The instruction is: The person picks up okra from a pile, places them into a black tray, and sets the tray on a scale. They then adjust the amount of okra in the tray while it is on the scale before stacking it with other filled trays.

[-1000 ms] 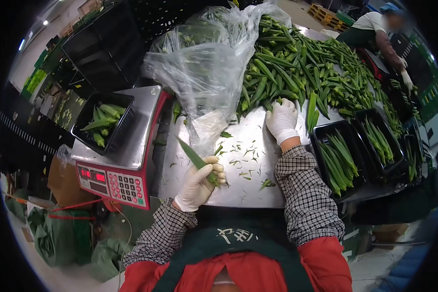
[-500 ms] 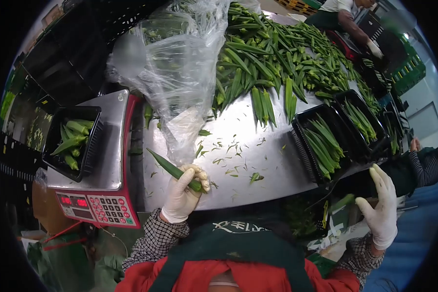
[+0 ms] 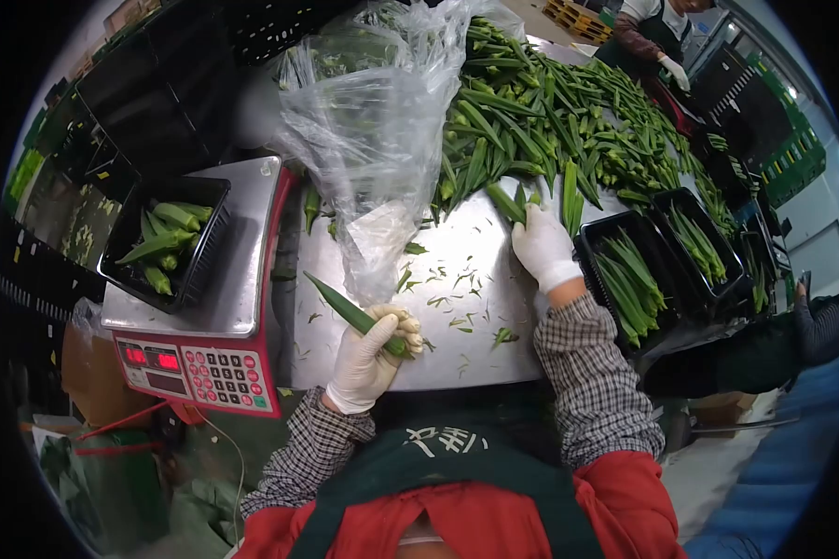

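My left hand [image 3: 368, 368], in a white glove, is closed around one green okra pod [image 3: 338, 302], whose tip points up and left over the steel table. Its stem end lies by my curled fingers. At the near edge of the okra heap, my gloved right hand [image 3: 543, 250] is closed on a few okra pods [image 3: 505, 201]; its fingertips are partly hidden behind the hand. Just right of that hand, another slim pair of pods [image 3: 571, 199] lies on the table. A black tray [image 3: 592, 244] with okra lined up in it stands beside my right forearm.
A red scale [image 3: 272, 373] at left carries a black tray [image 3: 121, 252] of okra. Clear plastic sheeting [image 3: 368, 130] covers part of the table beside the large okra heap [image 3: 569, 112]. Trimmings litter the steel table [image 3: 382, 373]. More trays stand right; a co-worker [image 3: 653, 37] is behind.
My right hand has left the space past the table's right front edge, where a blurred green piece was beside it, and come onto the pods by the heap. My left hand still holds its pod.
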### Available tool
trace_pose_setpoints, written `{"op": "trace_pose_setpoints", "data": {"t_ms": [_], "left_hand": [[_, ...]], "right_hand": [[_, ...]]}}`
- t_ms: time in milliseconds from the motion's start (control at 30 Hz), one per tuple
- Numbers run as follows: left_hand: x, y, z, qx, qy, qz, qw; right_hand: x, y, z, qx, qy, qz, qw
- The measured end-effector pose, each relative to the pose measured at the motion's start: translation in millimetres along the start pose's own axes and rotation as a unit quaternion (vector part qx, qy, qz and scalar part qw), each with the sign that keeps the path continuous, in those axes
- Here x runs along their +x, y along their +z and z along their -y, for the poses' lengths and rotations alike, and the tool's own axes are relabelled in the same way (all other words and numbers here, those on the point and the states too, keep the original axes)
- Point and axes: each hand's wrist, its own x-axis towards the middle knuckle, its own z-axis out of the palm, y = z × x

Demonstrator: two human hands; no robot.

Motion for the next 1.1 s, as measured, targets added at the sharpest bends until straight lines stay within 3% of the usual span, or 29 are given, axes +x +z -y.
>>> {"op": "trace_pose_setpoints", "data": {"t_ms": [100,200,300,333,367,400,433,500,567,667,700,733,767,833,900,967,1033,1100], "left_hand": [[0,1,1,0.004,-0.001,0.000,1.000],[1,-1,1,0.003,-0.001,0.005,1.000],[-1,1,0,0.006,-0.013,0.001,1.000],[0,3,-1,0.009,-0.019,0.001,1.000],[1,7,-6,-0.034,-0.107,0.034,0.993],[0,13,-16,-0.077,-0.194,0.066,0.976],[-1,16,-20,-0.120,-0.279,0.095,0.948],[-5,17,-11,-0.081,-0.323,0.158,0.930],[-8,16,-7,-0.067,-0.341,0.216,0.912],[-11,9,0,-0.073,-0.267,0.128,0.952],[-13,5,2,-0.055,-0.232,0.086,0.967],[-12,4,2,-0.007,-0.205,0.078,0.976],[-12,8,1,0.015,-0.192,0.062,0.979],[-10,22,-2,0.060,-0.165,0.022,0.984],[-6,27,-4,0.017,-0.166,0.016,0.986],[-5,31,-6,-0.043,-0.178,0.009,0.983],[-5,25,-2,-0.059,-0.176,0.013,0.983],[-2,20,1,-0.066,-0.171,0.013,0.983]], "right_hand": [[-32,-6,-11,0.155,-0.054,-0.086,0.983],[-62,-38,3,0.426,0.072,-0.009,0.902],[-91,-70,12,0.523,0.050,0.190,0.829],[-98,-76,13,0.519,-0.024,0.257,0.815],[-102,-83,13,0.509,-0.098,0.320,0.793],[-102,-93,15,0.465,-0.209,0.323,0.797],[-99,-99,19,0.441,-0.265,0.351,0.782],[-96,-100,28,0.405,-0.316,0.356,0.781],[-92,-93,36,0.450,-0.267,0.278,0.806],[-65,-61,28,0.435,-0.197,0.082,0.875],[-50,-46,18,0.297,-0.262,-0.031,0.918],[-40,-37,13,0.158,-0.262,-0.059,0.950],[-35,-29,12,0.022,-0.214,-0.050,0.975],[-29,-6,1,-0.059,-0.213,-0.048,0.974],[-24,9,-6,-0.075,-0.228,-0.068,0.968],[-18,14,-10,-0.063,-0.220,-0.049,0.972],[-20,10,-7,-0.041,-0.237,-0.092,0.966],[-25,-1,1,0.147,-0.225,-0.108,0.957]]}}
